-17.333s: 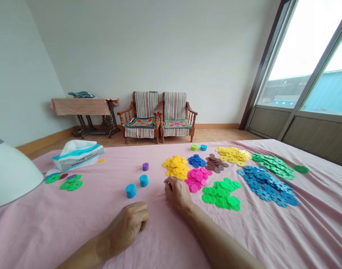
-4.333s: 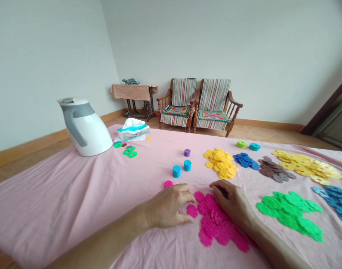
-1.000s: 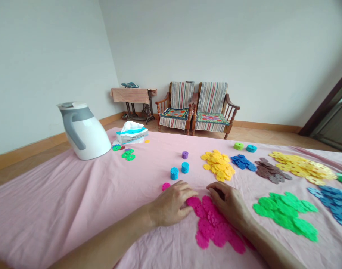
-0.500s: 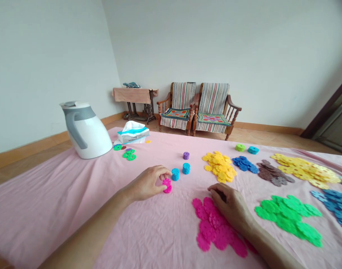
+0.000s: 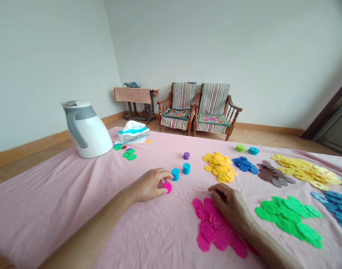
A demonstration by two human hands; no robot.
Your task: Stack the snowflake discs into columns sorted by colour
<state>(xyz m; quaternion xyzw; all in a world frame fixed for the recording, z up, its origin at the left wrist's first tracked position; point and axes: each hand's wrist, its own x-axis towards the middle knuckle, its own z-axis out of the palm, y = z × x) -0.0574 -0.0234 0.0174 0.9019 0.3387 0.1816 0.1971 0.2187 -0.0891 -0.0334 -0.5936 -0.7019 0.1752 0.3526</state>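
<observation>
My left hand is stretched forward with its fingertips pinched on a small stack of pink discs that rests on the pink cloth. Just beyond that stack stand two light-blue stacks and a small purple stack. My right hand lies curled on the flat pile of pink snowflake discs; its fingertips are closed, and I cannot see whether they hold anything.
Sorted piles lie to the right: yellow, blue, brown, pale yellow, green. A white kettle and a tissue pack stand at the left. Two striped wooden chairs are behind.
My left hand took a pink disc from the pile and moved it forward and left onto the small pink stack, pressing it down. My right hand has stayed on the pink pile.
</observation>
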